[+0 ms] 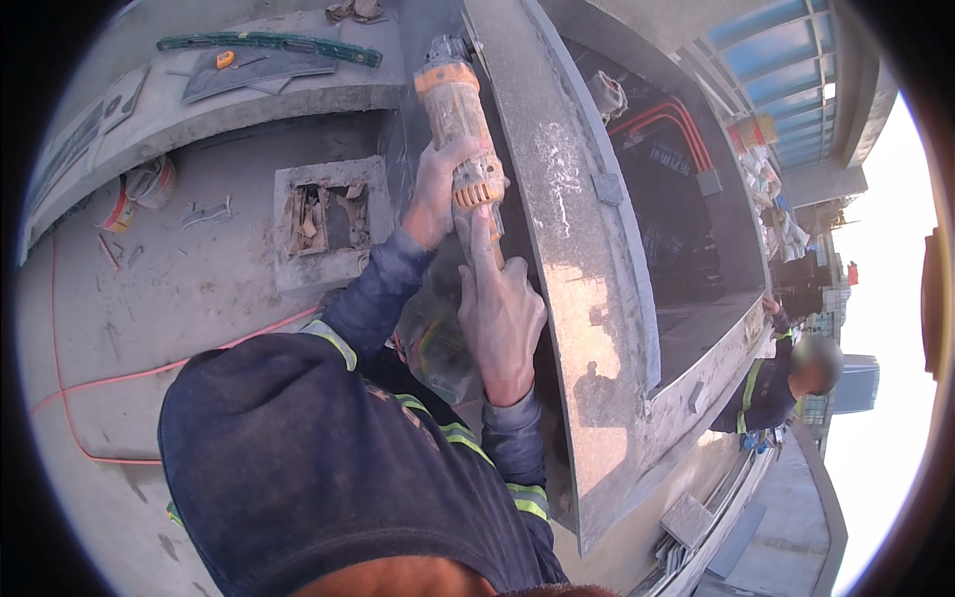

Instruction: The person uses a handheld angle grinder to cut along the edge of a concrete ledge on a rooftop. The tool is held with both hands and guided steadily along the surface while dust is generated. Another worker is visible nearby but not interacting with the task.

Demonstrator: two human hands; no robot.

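Note:
A dust-covered orange power tool, apparently an angle grinder (458, 114), points up the picture, its head beside the inner edge of a long grey stone slab (587, 418). My left hand (436, 189) is wrapped round the side of its body. Lower down, my right hand (502, 323) grips its rear handle, with the index finger stretched up along it toward the vented end. The tool's head is small and partly shaded, so I cannot tell whether it touches the slab. Below the tool, between the slab and my sleeves, something translucent lies in shadow.
On the left are a ledge (298, 99) with a green level (269, 45), buckets (149, 184), a square pit (333, 174) with debris and a red hose (109, 460). A co-worker (766, 393) stands right, beyond the slab, near stacked panels (686, 522).

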